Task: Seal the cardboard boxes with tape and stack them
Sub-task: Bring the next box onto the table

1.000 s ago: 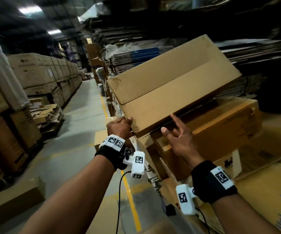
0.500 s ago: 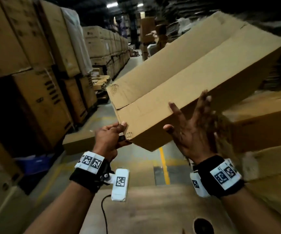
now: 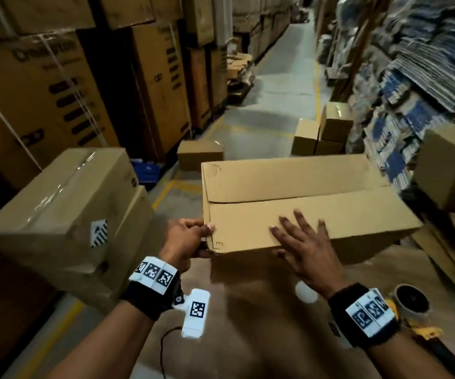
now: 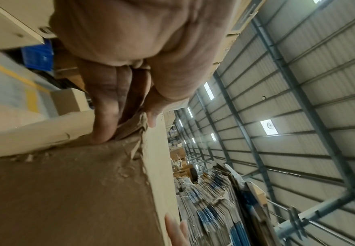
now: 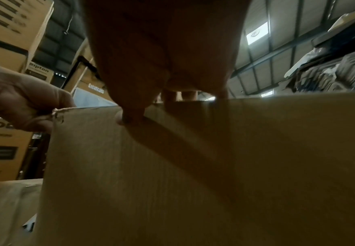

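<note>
Head view: a long cardboard box (image 3: 297,203) is held level over a brown cardboard sheet (image 3: 248,337), w/ its top flaps folded shut and the seam untaped. Its near-left corner is gripped by the left hand (image 3: 185,242), thumb on top. The right hand (image 3: 305,250) is laid flat on the near flap, fingers spread, nothing clasped. A tape roll (image 3: 411,299) is seen at the right wrist. Two taped boxes (image 3: 65,214) are stacked at the left.

Left wrist view: the crumpled box corner (image 4: 128,133) is pinched btwn thumb and fingers (image 4: 103,119).

Right wrist view: the box's front wall (image 5: 193,166) fills the frame; the straight fingers are hooked over its top edge, thumb (image 5: 130,114) against the front. The left hand is seen at the corner.
</note>
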Demonstrator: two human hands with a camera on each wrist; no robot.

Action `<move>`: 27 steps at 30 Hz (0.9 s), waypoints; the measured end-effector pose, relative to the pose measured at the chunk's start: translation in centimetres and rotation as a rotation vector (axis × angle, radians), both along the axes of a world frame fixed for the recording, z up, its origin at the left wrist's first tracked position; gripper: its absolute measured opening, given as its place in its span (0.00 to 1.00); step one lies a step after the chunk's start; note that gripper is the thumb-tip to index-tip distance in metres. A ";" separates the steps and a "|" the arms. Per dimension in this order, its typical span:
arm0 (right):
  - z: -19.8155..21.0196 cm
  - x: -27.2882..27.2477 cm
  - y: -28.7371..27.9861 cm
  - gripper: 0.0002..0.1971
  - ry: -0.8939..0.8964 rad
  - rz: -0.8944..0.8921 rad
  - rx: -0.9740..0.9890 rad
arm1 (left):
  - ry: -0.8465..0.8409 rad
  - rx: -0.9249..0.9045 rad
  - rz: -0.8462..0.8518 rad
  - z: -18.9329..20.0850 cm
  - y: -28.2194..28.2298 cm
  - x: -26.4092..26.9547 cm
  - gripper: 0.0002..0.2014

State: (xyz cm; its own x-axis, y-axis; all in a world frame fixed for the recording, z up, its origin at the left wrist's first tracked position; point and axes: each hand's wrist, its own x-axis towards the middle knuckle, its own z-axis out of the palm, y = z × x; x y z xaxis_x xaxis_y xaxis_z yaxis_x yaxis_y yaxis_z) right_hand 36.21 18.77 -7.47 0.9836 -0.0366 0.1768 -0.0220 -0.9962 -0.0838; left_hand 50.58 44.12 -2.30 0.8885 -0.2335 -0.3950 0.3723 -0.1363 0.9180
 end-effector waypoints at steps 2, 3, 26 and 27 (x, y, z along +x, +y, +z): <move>-0.9 0.0 2.3 0.30 0.104 0.055 0.057 | 0.021 0.049 -0.009 -1.7 2.6 0.0 0.09; -1.2 -0.1 3.4 0.29 0.129 0.081 0.097 | 0.031 0.070 -0.010 -2.4 3.8 0.1 0.11; -5.4 -4.5 5.1 0.22 -0.289 -0.053 0.699 | -0.742 0.948 -0.560 -8.0 -0.6 -8.2 0.58; -5.4 -5.7 2.8 0.20 -0.418 -0.150 0.714 | -0.770 0.892 -0.610 -7.8 -2.9 -8.5 0.58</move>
